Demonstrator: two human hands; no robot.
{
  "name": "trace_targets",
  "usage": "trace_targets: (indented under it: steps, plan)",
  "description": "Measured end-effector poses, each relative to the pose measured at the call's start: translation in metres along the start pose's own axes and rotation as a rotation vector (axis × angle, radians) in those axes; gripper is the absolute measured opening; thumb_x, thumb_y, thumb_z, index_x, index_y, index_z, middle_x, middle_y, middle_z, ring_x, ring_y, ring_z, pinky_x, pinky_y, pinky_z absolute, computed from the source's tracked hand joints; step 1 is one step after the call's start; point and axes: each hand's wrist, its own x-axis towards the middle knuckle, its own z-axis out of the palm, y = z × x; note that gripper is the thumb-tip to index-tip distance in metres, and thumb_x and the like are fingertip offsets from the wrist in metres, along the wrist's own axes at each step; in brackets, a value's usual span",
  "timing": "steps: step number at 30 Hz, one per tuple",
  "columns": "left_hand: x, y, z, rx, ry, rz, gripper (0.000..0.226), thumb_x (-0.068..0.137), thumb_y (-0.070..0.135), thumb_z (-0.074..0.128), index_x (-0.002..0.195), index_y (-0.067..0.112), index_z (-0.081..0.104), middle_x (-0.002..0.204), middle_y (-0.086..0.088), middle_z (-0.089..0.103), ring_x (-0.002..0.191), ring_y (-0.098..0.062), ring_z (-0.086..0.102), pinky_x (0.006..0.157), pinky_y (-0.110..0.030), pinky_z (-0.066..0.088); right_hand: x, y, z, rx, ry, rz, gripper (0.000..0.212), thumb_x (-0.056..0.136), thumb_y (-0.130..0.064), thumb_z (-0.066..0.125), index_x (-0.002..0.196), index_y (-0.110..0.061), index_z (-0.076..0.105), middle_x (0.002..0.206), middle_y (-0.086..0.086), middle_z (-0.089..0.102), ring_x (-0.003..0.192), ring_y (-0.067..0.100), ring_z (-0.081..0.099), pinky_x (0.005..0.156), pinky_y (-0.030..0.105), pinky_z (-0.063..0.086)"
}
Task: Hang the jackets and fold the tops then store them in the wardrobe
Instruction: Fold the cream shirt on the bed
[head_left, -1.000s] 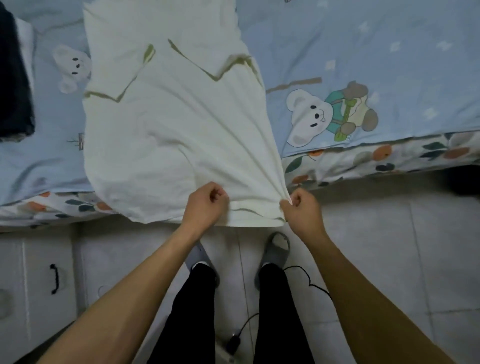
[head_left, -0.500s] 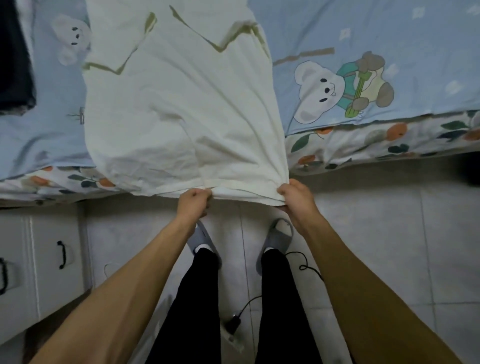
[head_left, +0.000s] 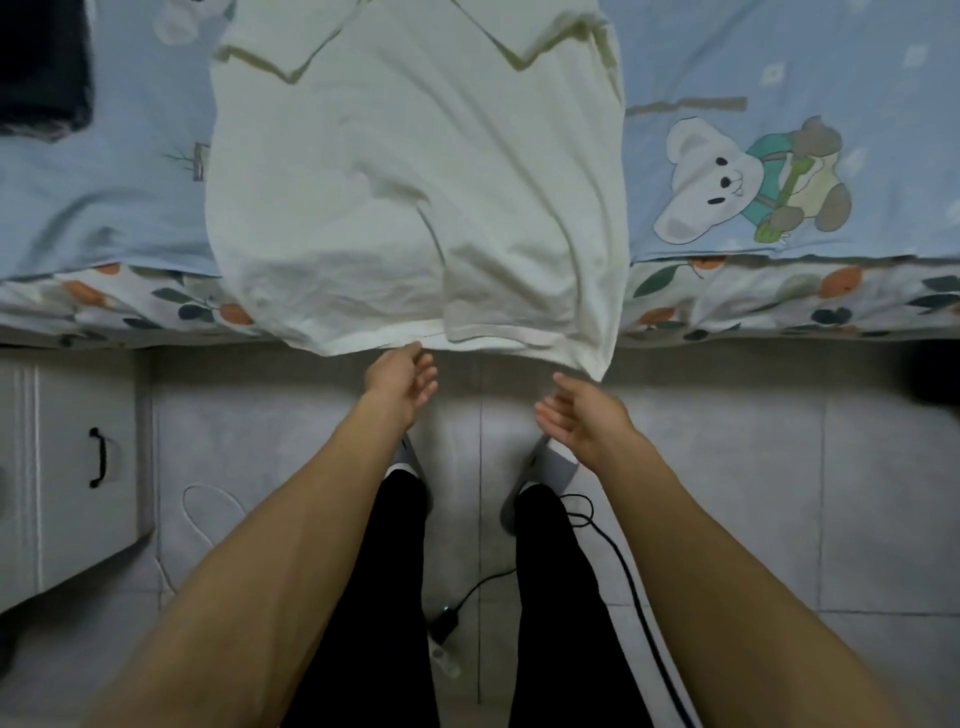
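Our left hand (head_left: 400, 382) and right hand (head_left: 584, 415) hang loose-fingered, holding nothing, just below the cream cotton top (head_left: 410, 197) draped over the blue cartoon-print bed (head_left: 779, 78).

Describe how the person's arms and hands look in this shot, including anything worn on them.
Both forearms are bare up to the frame's lower edge, with no sleeves in view. The left hand and right hand wear no gloves, and no rings, watch or bracelets show on the fingers or wrists. No cables or markings are attached to either arm. Below them, only black trousers are worn.
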Motion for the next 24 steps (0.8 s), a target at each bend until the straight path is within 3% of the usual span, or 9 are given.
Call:
trace_targets:
  steps: [3,7,9,11,14,17,20,24]
  plan:
    - [-0.001,-0.001,-0.024,0.041,0.008,0.029,0.01,0.099,0.025,0.058,0.091,0.018,0.059,0.075,0.003,0.062,0.061,-0.007,0.058,0.056,-0.022,0.049,-0.003,0.009,0.027,-0.107,-0.094,0.027,0.014,0.095,-0.015,0.064,0.102,-0.004,0.061,0.091,0.012,0.067,0.082,0.021,0.07,0.065,0.03,0.058]
    - [0.008,0.017,-0.072,-0.011,0.179,0.245,0.007,0.095,0.009,0.058,0.092,0.014,0.059,0.076,-0.004,0.058,0.053,-0.01,0.052,0.045,-0.021,0.043,-0.006,0.015,0.066,-0.232,-0.125,-0.106,0.005,0.095,-0.007,0.061,0.092,-0.008,0.064,0.084,0.009,0.068,0.075,0.017,0.067,0.076,0.028,0.057]
    - [0.022,0.027,-0.1,0.114,0.303,0.341,0.01,0.092,0.01,0.063,0.099,0.016,0.058,0.087,-0.007,0.062,0.066,-0.016,0.058,0.06,-0.028,0.054,-0.007,0.021,0.089,-0.287,-0.142,-0.146,0.007,0.094,-0.005,0.06,0.091,-0.009,0.065,0.083,0.009,0.067,0.073,0.016,0.066,0.076,0.028,0.056]
    - [0.034,0.034,-0.118,0.308,0.355,0.406,0.024,0.089,0.014,0.068,0.109,0.018,0.055,0.103,-0.005,0.062,0.087,-0.021,0.06,0.082,-0.033,0.054,-0.006,0.027,0.108,-0.326,-0.159,-0.16,0.009,0.094,-0.004,0.059,0.09,-0.009,0.065,0.084,0.009,0.067,0.074,0.016,0.067,0.074,0.026,0.055]
    - [0.05,0.042,-0.129,0.407,0.301,0.466,0.044,0.087,0.015,0.071,0.126,0.014,0.049,0.112,0.0,0.054,0.098,-0.015,0.054,0.084,-0.026,0.046,-0.005,0.039,0.137,-0.326,-0.166,-0.15,0.011,0.097,-0.005,0.056,0.09,-0.009,0.063,0.084,0.008,0.067,0.076,0.016,0.067,0.08,0.028,0.055]
    - [0.063,0.045,-0.134,0.436,0.214,0.601,0.018,0.087,0.01,0.071,0.102,0.01,0.06,0.09,0.002,0.06,0.077,-0.006,0.055,0.07,-0.013,0.04,-0.002,0.055,0.162,-0.327,-0.163,-0.134,0.012,0.098,-0.005,0.054,0.09,-0.01,0.061,0.085,0.008,0.066,0.078,0.016,0.066,0.081,0.027,0.054]
    - [0.069,0.039,-0.147,0.431,0.151,0.714,0.008,0.088,0.006,0.068,0.085,0.011,0.062,0.076,0.003,0.061,0.069,-0.005,0.055,0.068,-0.015,0.043,0.001,0.069,0.178,-0.333,-0.134,-0.121,0.013,0.099,-0.006,0.053,0.09,-0.011,0.062,0.088,0.007,0.065,0.08,0.017,0.066,0.078,0.027,0.054]
    - [0.082,0.034,-0.165,0.488,0.154,0.747,0.026,0.084,0.008,0.07,0.104,0.014,0.054,0.105,-0.003,0.059,0.096,-0.019,0.058,0.084,-0.031,0.049,0.01,0.082,0.2,-0.28,-0.095,-0.099,0.011,0.098,-0.007,0.055,0.091,-0.011,0.062,0.096,0.009,0.063,0.084,0.019,0.065,0.073,0.026,0.054]
